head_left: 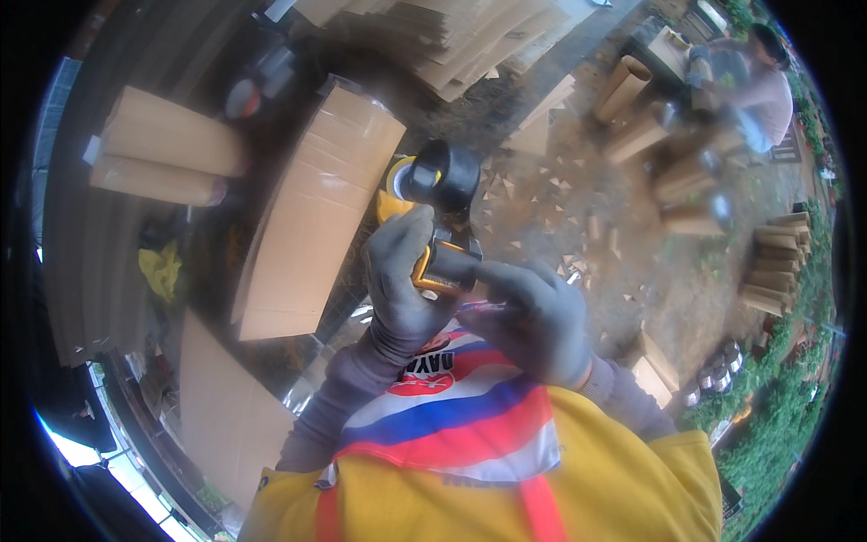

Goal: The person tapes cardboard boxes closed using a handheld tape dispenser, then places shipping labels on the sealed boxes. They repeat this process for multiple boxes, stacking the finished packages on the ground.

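My left hand (397,266), in a grey glove, is wrapped round a black-and-yellow tool (449,267) in front of my chest. The tool has a black block-like body with a yellow edge; its exact kind is unclear. Beside its right end is my right hand (537,316), also gloved in grey and smeared by motion. Its fingers look bent and reach the tool's edge, but their grip is not clear. Just beyond the tool are a wide black roll (447,176) and a yellow piece with a pale ring (398,179).
Flat cardboard (316,194) lies left of my hands, with cardboard tubes (163,172) farther left. Stacked sheets (488,41) stand at the back. Cardboard scraps (560,194) litter the ground. More upright tubes (623,88) stand near another person (759,90) at the far right.
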### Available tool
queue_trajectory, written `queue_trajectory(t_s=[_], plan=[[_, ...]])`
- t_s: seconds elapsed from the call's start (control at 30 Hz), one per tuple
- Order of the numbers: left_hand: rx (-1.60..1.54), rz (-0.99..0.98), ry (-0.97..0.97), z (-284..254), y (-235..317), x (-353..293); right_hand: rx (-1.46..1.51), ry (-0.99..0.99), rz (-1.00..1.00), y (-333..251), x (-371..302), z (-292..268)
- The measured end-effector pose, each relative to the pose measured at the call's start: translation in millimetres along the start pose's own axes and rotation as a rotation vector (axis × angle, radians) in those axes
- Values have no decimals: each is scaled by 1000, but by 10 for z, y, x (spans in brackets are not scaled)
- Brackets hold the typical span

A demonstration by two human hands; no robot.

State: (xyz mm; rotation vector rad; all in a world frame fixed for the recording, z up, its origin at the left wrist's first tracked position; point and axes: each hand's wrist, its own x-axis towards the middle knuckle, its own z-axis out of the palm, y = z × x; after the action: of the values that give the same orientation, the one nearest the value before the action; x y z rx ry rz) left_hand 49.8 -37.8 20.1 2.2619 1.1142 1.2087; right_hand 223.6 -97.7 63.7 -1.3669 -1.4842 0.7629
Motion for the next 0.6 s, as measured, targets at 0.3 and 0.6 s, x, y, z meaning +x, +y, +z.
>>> queue_trajectory(t_s=[0.3,0.6], plan=[[259,49,-210,-19,74,129,146,-37,268,127,57,45],[186,192,-97,26,66,109,9,-203,59,247,145,-63]])
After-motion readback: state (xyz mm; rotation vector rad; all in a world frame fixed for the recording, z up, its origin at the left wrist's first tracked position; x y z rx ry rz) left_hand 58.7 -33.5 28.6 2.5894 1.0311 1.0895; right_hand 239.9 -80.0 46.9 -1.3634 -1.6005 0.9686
